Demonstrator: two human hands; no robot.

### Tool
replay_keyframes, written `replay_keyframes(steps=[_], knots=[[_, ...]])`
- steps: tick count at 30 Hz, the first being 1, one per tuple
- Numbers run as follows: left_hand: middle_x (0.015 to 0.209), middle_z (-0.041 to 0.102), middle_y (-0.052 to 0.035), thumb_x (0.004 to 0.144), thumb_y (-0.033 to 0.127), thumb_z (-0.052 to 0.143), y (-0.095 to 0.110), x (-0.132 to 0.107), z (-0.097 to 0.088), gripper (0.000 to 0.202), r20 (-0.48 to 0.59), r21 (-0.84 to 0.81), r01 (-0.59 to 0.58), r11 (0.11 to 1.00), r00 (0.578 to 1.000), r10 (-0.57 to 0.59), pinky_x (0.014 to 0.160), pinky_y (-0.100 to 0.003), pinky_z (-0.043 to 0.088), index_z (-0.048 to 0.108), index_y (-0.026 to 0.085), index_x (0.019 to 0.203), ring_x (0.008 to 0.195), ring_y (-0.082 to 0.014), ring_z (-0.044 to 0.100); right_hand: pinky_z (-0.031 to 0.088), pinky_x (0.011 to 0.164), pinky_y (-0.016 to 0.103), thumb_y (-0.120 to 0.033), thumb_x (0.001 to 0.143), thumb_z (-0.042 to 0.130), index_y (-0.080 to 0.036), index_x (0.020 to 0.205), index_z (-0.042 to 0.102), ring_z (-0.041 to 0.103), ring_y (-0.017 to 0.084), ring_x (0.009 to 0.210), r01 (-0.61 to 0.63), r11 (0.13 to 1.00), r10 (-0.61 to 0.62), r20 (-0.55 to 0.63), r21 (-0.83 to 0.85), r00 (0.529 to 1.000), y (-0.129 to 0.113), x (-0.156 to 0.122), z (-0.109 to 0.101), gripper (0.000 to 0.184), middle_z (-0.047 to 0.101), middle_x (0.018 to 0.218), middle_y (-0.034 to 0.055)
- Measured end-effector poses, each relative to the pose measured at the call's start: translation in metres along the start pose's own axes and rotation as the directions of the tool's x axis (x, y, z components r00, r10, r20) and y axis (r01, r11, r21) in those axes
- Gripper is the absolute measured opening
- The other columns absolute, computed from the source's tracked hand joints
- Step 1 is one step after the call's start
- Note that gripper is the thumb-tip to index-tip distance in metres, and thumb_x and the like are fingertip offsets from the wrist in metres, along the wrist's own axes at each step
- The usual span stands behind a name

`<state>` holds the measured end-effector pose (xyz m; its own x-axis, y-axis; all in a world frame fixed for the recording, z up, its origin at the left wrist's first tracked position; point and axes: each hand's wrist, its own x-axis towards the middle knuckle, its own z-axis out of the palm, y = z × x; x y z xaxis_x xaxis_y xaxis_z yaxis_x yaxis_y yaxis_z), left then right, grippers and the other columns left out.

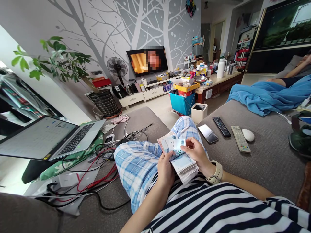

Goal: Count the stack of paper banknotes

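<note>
Bundle of banknotes (185,165) held in both hands over the lap

The bundle is held low over the checked trousers (132,166), its upper notes (170,145) spread away on the far side. The left edge is gripped by the fingers of the left hand (166,166), drawn in with the thumb laid on top. The upper notes are pinched at their right edge between the thumb and fingers of the right hand (197,154), with almost no gap left. A pale watch (216,173) is worn on the right wrist.

To the right, a phone (208,133), a black remote (221,126), a beige remote (240,139) and a white rounded object (248,135) are laid on the grey sofa (262,168). To the left, tangled cables (107,178) are strewn near an unfolded laptop (77,137). Farther off, a waste bin (199,115) is placed beside a blue box (182,103), and a cluttered bench (215,88) is seen beyond.
</note>
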<state>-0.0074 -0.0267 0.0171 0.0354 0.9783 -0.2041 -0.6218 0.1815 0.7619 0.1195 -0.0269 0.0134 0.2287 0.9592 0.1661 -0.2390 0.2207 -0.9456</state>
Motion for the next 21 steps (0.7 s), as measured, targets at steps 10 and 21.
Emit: replay_keyframes(steps=[10,21], knots=[[0.077,0.073,-0.0046,0.065,0.019,0.075,0.0020,0.0016,-0.0015,0.019,-0.031,0.013,0.027,1.000,0.999,-0.027,0.077,-0.036,0.056,0.067,0.014,0.081,0.069,-0.0187,0.068,0.034,0.057,0.028,-0.049,0.070,0.075,-0.020,0.066,0.055,0.042,0.014,0.059,0.003,1.000,-0.003,0.039,0.012,0.999,-0.0044,-0.0015,0.0019,0.035,0.049,0.062,-0.0026],[0.090,0.076,-0.0089,0.078,0.019,0.061,0.0092,0.0025,0.0044,0.020,-0.067,-0.028,0.056,0.998,0.996,-0.058,0.079,-0.038,0.058,0.069,0.014,0.095,0.086,-0.0262,0.073,0.034,0.057,0.027,-0.055,0.072,0.072,-0.019,0.067,0.054,0.041,0.013,0.058,0.050,0.997,-0.052,0.040,0.057,0.998,-0.0018,0.0029,0.0069,0.040,0.048,0.060,-0.0032]])
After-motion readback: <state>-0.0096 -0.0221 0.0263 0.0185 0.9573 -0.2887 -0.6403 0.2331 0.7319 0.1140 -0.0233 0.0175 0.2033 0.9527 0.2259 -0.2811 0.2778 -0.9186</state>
